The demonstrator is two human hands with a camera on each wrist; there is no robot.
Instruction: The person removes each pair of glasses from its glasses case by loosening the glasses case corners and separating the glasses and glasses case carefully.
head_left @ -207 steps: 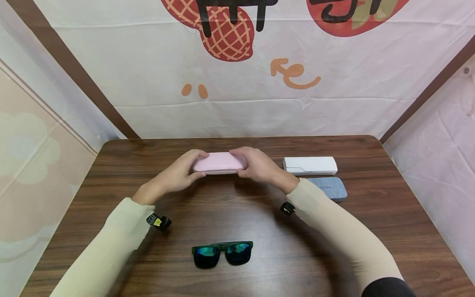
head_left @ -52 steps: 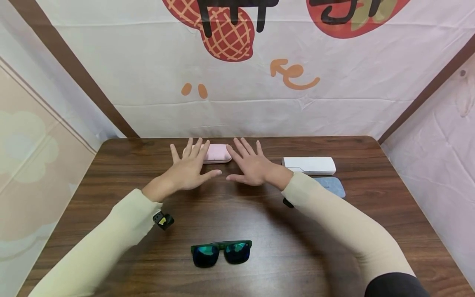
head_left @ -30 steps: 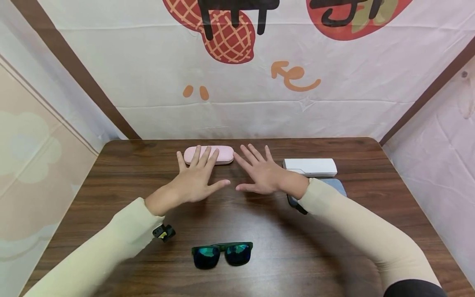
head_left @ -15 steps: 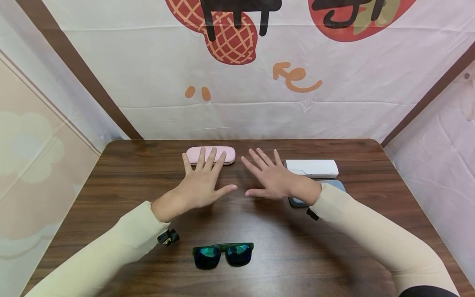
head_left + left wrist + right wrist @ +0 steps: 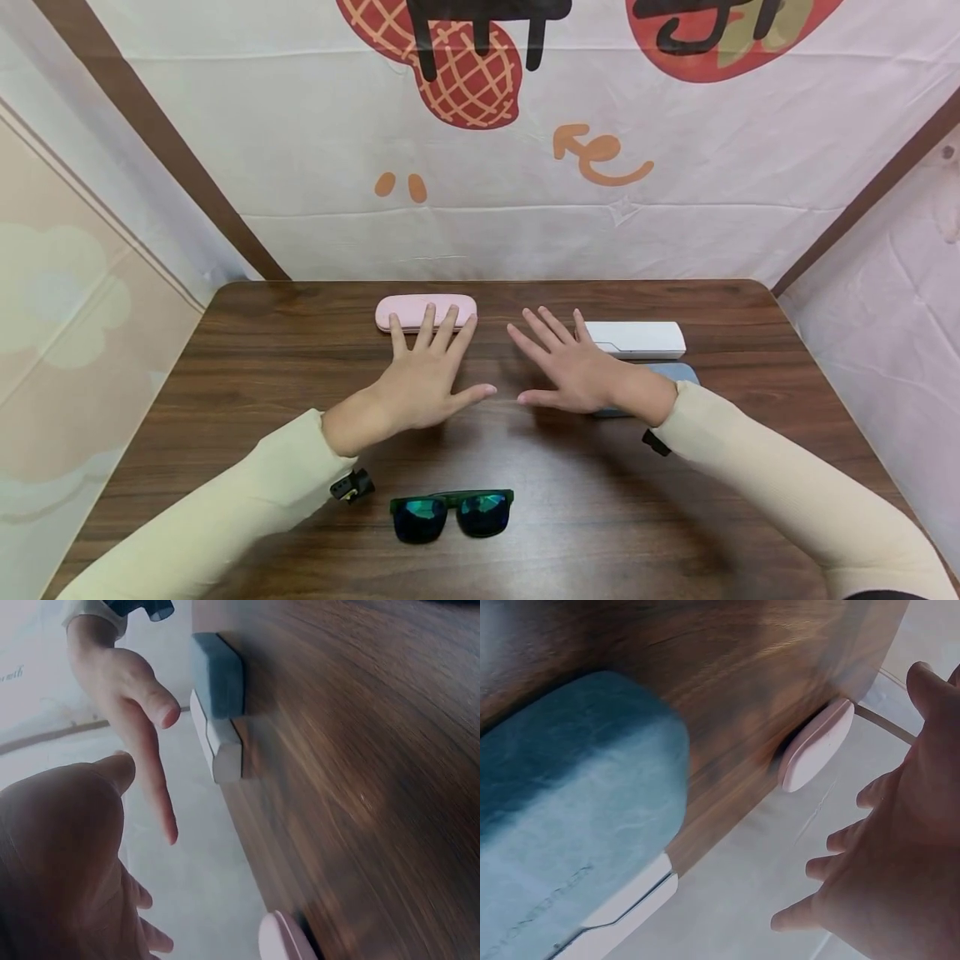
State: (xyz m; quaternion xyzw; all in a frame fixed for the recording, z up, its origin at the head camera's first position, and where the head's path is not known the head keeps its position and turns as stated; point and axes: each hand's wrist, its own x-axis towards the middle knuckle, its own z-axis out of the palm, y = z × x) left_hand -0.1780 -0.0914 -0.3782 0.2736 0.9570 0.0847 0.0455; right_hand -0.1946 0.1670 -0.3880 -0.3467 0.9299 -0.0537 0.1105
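From the head view, a pink case point(image 5: 425, 310) lies closed near the far edge of the dark wooden table point(image 5: 225, 358), with a white case point(image 5: 636, 338) to its right and a blue-grey case point(image 5: 675, 373) just in front of the white one, partly hidden behind the right wrist. A pair of dark sunglasses point(image 5: 452, 513) with green-blue lenses sits folded near the front edge, well apart from the cases. The left hand point(image 5: 423, 385) is spread flat, palm down, with fingers straight and splayed; its fingertips overlap the pink case in this view, though contact cannot be confirmed. The right hand point(image 5: 573, 375) is likewise spread wide and holds nothing, between the pink case and the white one. The left wrist view shows the left hand point(image 5: 64, 862) close and blurred, fingers extended, the right hand point(image 5: 131, 705) beyond it with straight fingers, the blue-grey case point(image 5: 219, 675) and white case point(image 5: 221, 746) lying side by side on the table, and the end of the pink case point(image 5: 281, 941) at the bottom. The right wrist view shows the blue-grey case point(image 5: 570, 810) large in front, the white case point(image 5: 622, 919) just beside it, the pink case point(image 5: 814, 746) farther along, and the right hand point(image 5: 892, 847) open, gripping nothing.
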